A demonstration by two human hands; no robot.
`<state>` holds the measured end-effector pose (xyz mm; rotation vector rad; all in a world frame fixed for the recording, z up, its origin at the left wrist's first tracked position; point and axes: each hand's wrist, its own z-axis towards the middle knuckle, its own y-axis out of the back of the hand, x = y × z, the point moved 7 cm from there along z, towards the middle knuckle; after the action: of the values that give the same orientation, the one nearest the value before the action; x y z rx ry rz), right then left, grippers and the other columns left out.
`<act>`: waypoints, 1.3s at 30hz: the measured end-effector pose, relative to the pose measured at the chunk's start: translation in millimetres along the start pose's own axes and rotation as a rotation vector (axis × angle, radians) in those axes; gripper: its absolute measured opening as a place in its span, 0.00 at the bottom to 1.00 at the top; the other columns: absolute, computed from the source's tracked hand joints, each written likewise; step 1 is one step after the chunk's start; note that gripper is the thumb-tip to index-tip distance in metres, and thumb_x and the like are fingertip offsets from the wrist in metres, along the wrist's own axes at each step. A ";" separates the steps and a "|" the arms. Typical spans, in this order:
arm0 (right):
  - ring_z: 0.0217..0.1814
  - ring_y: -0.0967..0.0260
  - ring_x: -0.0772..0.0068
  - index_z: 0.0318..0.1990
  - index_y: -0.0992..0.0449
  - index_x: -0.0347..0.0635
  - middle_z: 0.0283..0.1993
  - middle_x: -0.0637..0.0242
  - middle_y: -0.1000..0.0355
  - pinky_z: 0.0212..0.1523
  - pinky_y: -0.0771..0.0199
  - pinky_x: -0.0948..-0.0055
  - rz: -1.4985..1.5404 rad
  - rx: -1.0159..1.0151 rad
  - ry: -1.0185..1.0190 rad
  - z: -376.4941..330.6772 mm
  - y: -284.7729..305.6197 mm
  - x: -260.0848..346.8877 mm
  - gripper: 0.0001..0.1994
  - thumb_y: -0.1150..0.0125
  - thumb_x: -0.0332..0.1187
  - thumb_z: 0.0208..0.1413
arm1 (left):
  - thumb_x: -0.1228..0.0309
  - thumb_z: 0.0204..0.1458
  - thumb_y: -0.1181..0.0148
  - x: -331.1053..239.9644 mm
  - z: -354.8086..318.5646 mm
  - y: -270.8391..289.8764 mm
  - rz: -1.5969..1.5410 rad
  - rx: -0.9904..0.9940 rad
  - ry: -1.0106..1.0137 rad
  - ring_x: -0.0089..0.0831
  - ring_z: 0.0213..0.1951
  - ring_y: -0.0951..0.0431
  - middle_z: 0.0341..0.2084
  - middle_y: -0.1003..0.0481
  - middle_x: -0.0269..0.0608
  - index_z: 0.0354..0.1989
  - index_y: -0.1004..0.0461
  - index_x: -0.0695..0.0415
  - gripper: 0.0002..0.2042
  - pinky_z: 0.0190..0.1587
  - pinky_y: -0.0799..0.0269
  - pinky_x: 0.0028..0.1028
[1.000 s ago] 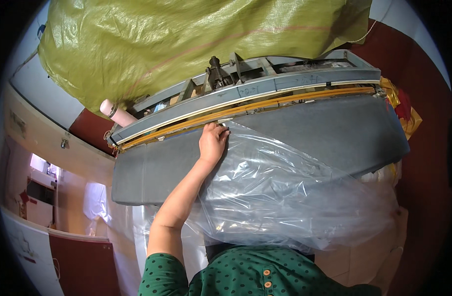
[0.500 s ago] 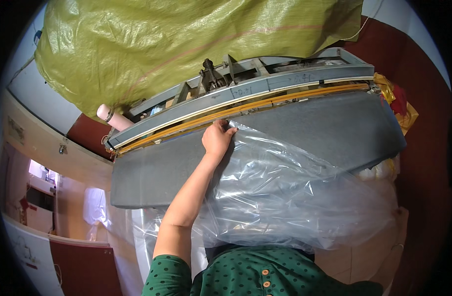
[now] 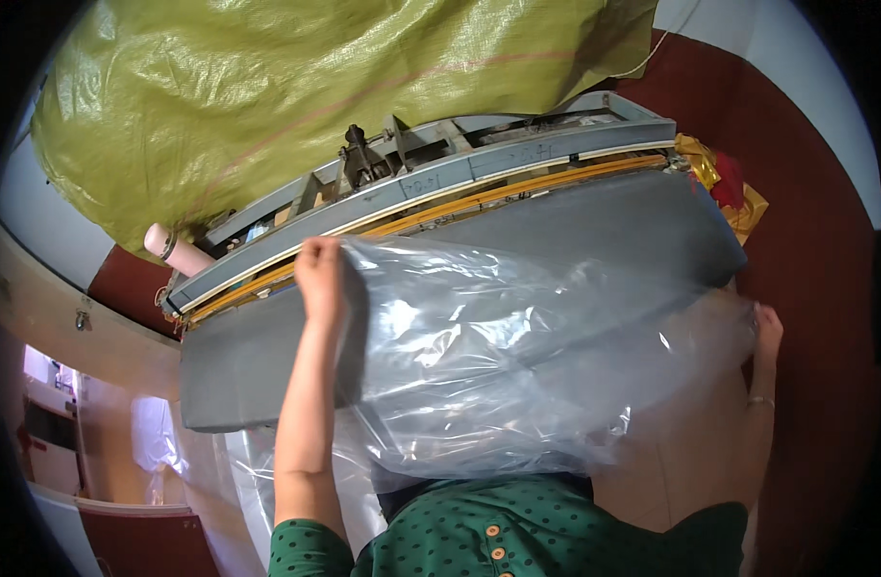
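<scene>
A large sheet of clear plastic film (image 3: 459, 327) stretches between my two hands over a dark grey padded board (image 3: 243, 361). My left hand (image 3: 320, 279) pinches its upper left corner, raised close to the front edge of a long metal sealing machine (image 3: 546, 144). At the far right, beyond the end of the board, my right hand (image 3: 768, 332) grips the film's other edge. The lower part of the film hangs down toward my body, wrinkled and shiny.
Behind the machine hangs a big yellow-green woven sheet (image 3: 296, 87). A pink bottle (image 3: 176, 250) leans at the machine's left end. Gold and red wrapping (image 3: 729, 188) bunches at its right end. To the left is a pale door (image 3: 104, 308) with a knob.
My left hand has moved left with the film corner. My right hand, hidden before, now shows at the far right, and the film is spread wider. The whole view has shifted slightly.
</scene>
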<state>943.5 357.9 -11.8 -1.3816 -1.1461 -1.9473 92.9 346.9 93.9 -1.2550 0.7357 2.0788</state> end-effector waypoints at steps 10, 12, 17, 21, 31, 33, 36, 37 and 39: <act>0.25 0.43 0.86 0.28 0.31 0.38 0.21 0.76 0.39 0.27 0.39 0.81 0.027 0.006 0.522 25.4 -263.6 150.6 0.10 0.45 0.35 0.56 | 0.72 0.54 0.52 46.4 16.5 184.6 0.404 -0.519 -0.211 0.25 0.24 0.40 0.19 0.38 0.35 0.25 0.38 0.61 0.08 0.31 0.37 0.26; 0.24 0.41 0.82 0.28 0.31 0.38 0.20 0.73 0.37 0.28 0.38 0.78 0.017 0.009 0.514 26.3 -292.1 162.3 0.10 0.44 0.35 0.55 | 0.72 0.54 0.52 72.0 15.1 202.5 0.448 -0.524 -0.124 0.26 0.24 0.39 0.19 0.38 0.37 0.25 0.38 0.61 0.08 0.32 0.37 0.27; 0.35 0.33 0.66 0.36 0.28 0.39 0.32 0.63 0.30 0.39 0.35 0.68 -0.373 -0.036 0.555 7.8 -320.7 202.0 0.08 0.43 0.33 0.52 | 0.72 0.56 0.53 93.8 18.5 212.5 0.262 -0.477 -0.101 0.20 0.23 0.42 0.20 0.39 0.32 0.27 0.38 0.60 0.07 0.28 0.41 0.22; 0.55 0.40 0.56 0.48 0.31 0.38 0.51 0.57 0.34 0.55 0.42 0.59 -0.310 0.011 1.052 -95.4 -344.2 313.8 0.19 0.40 0.32 0.46 | 0.72 0.56 0.52 90.0 18.5 204.4 0.257 -0.488 -0.102 0.20 0.23 0.41 0.20 0.39 0.32 0.27 0.39 0.60 0.08 0.28 0.40 0.22; 0.71 0.62 0.63 0.60 0.39 0.49 0.67 0.62 0.51 0.66 0.62 0.53 -0.452 1.162 1.265 -327.2 -461.3 303.3 0.30 0.46 0.52 0.52 | 0.73 0.54 0.51 70.3 3.9 217.6 0.439 -0.410 -0.069 0.22 0.23 0.40 0.18 0.38 0.34 0.26 0.38 0.60 0.07 0.29 0.39 0.23; 0.69 0.55 0.63 0.56 0.34 0.47 0.64 0.62 0.45 0.64 0.56 0.55 -0.336 1.218 1.222 -319.0 -463.1 306.6 0.25 0.45 0.48 0.53 | 0.73 0.55 0.52 72.4 1.5 221.7 0.416 -0.407 -0.073 0.20 0.22 0.41 0.18 0.38 0.32 0.26 0.38 0.60 0.07 0.28 0.40 0.22; 0.53 0.37 0.62 0.43 0.25 0.42 0.47 0.64 0.30 0.53 0.42 0.63 -0.069 1.093 1.119 -310.1 -466.3 324.2 0.13 0.41 0.36 0.50 | 0.73 0.55 0.52 78.5 1.7 226.5 0.349 -0.431 -0.048 0.18 0.21 0.42 0.17 0.39 0.30 0.26 0.38 0.60 0.07 0.26 0.42 0.21; 0.49 0.36 0.61 0.41 0.25 0.41 0.43 0.65 0.29 0.51 0.40 0.64 -0.084 1.051 1.103 -305.5 -468.2 333.8 0.12 0.41 0.35 0.49 | 0.73 0.55 0.52 79.2 1.2 226.6 0.340 -0.435 -0.047 0.18 0.21 0.42 0.17 0.39 0.30 0.26 0.38 0.60 0.07 0.26 0.42 0.21; 0.42 0.36 0.61 0.34 0.25 0.42 0.34 0.66 0.31 0.43 0.39 0.66 -0.021 0.896 1.155 -302.8 -472.0 351.8 0.08 0.38 0.31 0.45 | 0.73 0.55 0.52 82.1 1.5 229.1 0.325 -0.442 -0.047 0.18 0.21 0.42 0.17 0.39 0.29 0.26 0.38 0.59 0.07 0.25 0.42 0.21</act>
<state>292.5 378.3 107.0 0.2393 -1.1118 -1.4545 -105.5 211.3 55.1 -1.3789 0.4966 2.6325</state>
